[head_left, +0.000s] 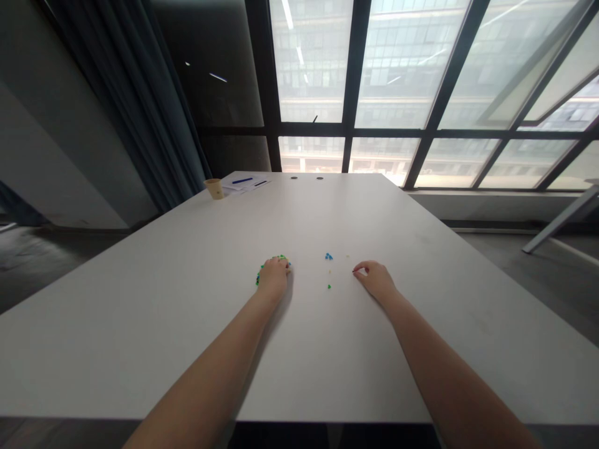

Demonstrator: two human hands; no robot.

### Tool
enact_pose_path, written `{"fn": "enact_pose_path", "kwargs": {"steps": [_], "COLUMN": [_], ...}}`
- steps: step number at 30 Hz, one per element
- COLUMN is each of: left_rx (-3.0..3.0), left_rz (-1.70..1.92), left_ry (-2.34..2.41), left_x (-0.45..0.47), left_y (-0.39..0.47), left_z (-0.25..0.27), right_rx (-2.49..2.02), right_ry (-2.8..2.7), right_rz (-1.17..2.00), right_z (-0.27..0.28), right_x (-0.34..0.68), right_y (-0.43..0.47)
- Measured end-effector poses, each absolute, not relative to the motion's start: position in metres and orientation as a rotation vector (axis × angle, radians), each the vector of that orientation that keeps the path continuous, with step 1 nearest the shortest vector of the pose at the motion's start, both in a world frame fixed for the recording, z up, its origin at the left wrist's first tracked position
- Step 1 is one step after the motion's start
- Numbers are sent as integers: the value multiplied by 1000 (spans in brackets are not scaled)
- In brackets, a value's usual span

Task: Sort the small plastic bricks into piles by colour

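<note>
Strictly a fingertip-pinching job

Mostly green pile [258, 280] under the left hand [274, 272], which blocks access, can't tell if it's gripping any. Looks light, hard, probably skittery, so I'd pinch pieces by the sides. Then loose blue pieces [329, 256], right hand [377, 279] pinching what seems a dark red bit [354, 270], metal leg [556, 222] beyond the table [449, 299]

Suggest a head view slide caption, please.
Left hand over small coloured pieces, right hand near a pale piece, white table.

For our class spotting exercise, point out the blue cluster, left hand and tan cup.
Blue cluster [329, 256]: head view, middle of its pieces.
Left hand [274, 272]: head view, back of the hand.
Tan cup [215, 189]: head view, side wall.
</note>
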State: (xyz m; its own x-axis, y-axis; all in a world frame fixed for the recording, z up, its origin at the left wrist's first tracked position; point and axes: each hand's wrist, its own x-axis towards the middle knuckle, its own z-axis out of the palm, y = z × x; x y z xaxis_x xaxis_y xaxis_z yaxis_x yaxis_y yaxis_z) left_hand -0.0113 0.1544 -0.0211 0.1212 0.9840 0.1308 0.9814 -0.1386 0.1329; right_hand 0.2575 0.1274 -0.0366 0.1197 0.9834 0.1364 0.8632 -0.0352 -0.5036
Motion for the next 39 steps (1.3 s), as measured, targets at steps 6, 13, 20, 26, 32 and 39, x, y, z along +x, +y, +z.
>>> {"fn": "enact_pose_path", "kwargs": {"steps": [6,13,20,26,32,39], "left_rx": [2309,2114,2296,2521,2577,2608], "left_rz": [555,1031,1042,890,884,745], "left_ry": [1915,1398,1093,884,842,1611], "left_x": [-11,9,24,22,25,13], "left_y": [152,137,120,116,116,124], "left_z": [-17,-6,-4,2,4,9], "right_rx": [-1845,-1568,-1243,-1152,-1163,-1588], "right_ry": [-1751,-1830,-1916,-1934,-1946,-1779], "right_rz": [281,271,335,405,417,204], "right_z": [-30,-6,-3,-4,-4,-12], "right_x": [251,231,211,205,204,247], "right_y": [124,108,100,98,96,117]}}
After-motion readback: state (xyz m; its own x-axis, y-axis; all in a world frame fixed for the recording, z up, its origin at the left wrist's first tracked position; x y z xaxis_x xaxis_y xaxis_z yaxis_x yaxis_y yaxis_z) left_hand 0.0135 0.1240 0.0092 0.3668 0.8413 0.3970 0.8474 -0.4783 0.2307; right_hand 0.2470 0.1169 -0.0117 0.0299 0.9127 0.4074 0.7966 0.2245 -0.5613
